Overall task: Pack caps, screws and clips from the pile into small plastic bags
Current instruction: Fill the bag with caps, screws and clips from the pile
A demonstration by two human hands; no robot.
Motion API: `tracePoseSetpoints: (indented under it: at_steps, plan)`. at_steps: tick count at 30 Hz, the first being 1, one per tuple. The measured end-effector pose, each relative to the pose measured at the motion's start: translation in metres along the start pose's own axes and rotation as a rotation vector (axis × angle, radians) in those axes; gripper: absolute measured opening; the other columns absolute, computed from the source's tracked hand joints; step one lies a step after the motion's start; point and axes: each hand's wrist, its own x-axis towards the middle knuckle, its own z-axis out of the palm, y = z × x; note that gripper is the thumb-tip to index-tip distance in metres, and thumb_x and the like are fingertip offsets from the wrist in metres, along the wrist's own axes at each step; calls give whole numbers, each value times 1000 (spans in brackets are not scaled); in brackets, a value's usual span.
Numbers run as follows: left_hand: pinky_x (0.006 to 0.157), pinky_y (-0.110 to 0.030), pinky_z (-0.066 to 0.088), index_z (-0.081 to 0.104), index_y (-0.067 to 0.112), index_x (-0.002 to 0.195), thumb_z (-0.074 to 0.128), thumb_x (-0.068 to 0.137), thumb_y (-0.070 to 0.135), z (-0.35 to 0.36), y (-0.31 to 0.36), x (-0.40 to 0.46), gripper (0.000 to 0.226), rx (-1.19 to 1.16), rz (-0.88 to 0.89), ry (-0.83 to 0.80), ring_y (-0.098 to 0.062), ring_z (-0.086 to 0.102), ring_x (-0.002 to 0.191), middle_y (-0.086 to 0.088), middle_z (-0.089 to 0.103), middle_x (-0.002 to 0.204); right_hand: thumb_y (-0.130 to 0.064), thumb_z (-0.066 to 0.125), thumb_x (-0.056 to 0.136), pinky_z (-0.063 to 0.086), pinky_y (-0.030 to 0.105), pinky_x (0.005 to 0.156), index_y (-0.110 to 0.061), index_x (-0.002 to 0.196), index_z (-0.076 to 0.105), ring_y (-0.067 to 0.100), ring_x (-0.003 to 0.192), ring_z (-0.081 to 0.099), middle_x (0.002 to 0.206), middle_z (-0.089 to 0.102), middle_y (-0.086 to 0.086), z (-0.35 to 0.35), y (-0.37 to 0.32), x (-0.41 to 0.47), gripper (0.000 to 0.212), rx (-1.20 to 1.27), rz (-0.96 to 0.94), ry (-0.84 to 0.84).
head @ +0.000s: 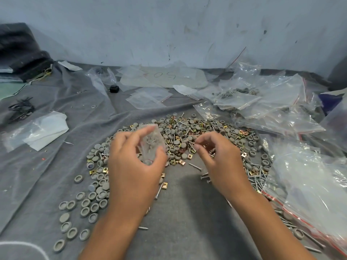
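Over the grey cloth (184, 203) on the table, the person is holding a small clear bag (153, 145) up in the left hand (135, 166), fingers and thumb curling round it; a few screws seem to be lying inside it already. The right hand (216, 158) is hovering just above the pile (187, 139), fingertips drawn together as if pinching a small piece, though whether anything is between them I cannot tell.

Judging by the heap, plenty is waiting: grey caps (84, 205) are spreading out to the left, brass clips (181, 162) are mixed through the middle, and screws (257, 177) are bunching on the right. Some filled bags (238, 98) appear to be piling up at the far right, so the job looks partly done, nowhere near finished.

Empty small bags (148, 98) are lying beyond the pile, within reach. A large clear bag (309, 184) is crowding the right edge and covering some screws, which could be getting in the way of picking there.
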Motion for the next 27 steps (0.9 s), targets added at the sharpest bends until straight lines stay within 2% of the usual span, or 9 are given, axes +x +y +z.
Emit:
tracePoseSetpoints:
  at_steps: [2, 5, 8, 10, 13, 16, 20, 24, 27]
  plan:
    - [78, -23, 46, 61, 40, 124, 70, 88, 27, -3, 4, 2, 40, -36, 3, 99, -5, 51, 90, 12, 50, 97, -31, 66, 96, 47, 23, 92, -35, 104, 61, -1, 101, 54, 105, 60, -20, 8, 10, -1, 10, -140, 55, -139]
    - [84, -34, 48, 65, 34, 124, 72, 87, 22, -2, 5, 2, 39, -10, -23, 56, -14, 53, 93, 9, 52, 98, -44, 65, 95, 39, 30, 103, -39, 116, 61, 4, 118, 43, 120, 57, -21, 23, 15, -5, 22, -296, 63, -245]
    - [88, -23, 40, 68, 29, 124, 72, 85, 23, 0, 4, 1, 40, 35, -13, -3, -14, 52, 98, 7, 53, 103, -53, 61, 94, 27, 30, 106, -42, 127, 56, 4, 123, 40, 129, 53, -23, 34, 18, -7, 35, -380, 59, -323]
    - [84, -17, 37, 68, 30, 124, 73, 85, 23, -1, 1, 1, 41, 55, -7, -17, -12, 51, 97, 7, 53, 102, -52, 61, 94, 20, 27, 100, -43, 122, 58, 5, 119, 42, 121, 52, -25, 36, 20, -8, 29, -390, 41, -308]
    - [83, -20, 36, 68, 30, 123, 75, 83, 21, 0, -2, 2, 42, 65, 1, -29, -12, 51, 93, 7, 52, 99, -35, 64, 96, 32, 33, 93, -38, 105, 59, 6, 99, 48, 99, 52, -24, 34, 21, -8, 11, -358, -4, -287]
    - [82, -12, 34, 68, 31, 124, 72, 83, 26, 1, -3, 1, 42, 79, 16, -60, -10, 48, 91, 12, 49, 96, -26, 58, 100, 43, 40, 93, -34, 110, 58, 12, 98, 52, 99, 55, -16, 33, 19, -9, 12, -376, -42, -353]
    - [83, -10, 35, 67, 32, 127, 71, 84, 28, 2, -4, -1, 43, 86, 22, -79, -9, 47, 91, 16, 46, 94, -22, 61, 98, 44, 35, 95, -29, 115, 56, 13, 101, 52, 106, 53, -12, 32, 17, -10, 19, -282, -25, -402]
    - [84, -8, 33, 67, 31, 127, 71, 84, 28, 2, -3, -1, 43, 98, 28, -89, -6, 46, 90, 20, 44, 94, -11, 71, 92, 42, 11, 72, -29, 101, 62, -2, 78, 54, 88, 52, -18, 27, 14, -7, 22, -86, 89, -364]
    - [85, -8, 33, 67, 31, 127, 71, 84, 27, 3, -3, -1, 43, 97, 24, -103, -7, 46, 92, 17, 46, 95, -16, 73, 92, 45, 9, 69, -30, 103, 67, -1, 78, 58, 94, 59, -16, 24, 14, -4, 18, -92, 75, -373]
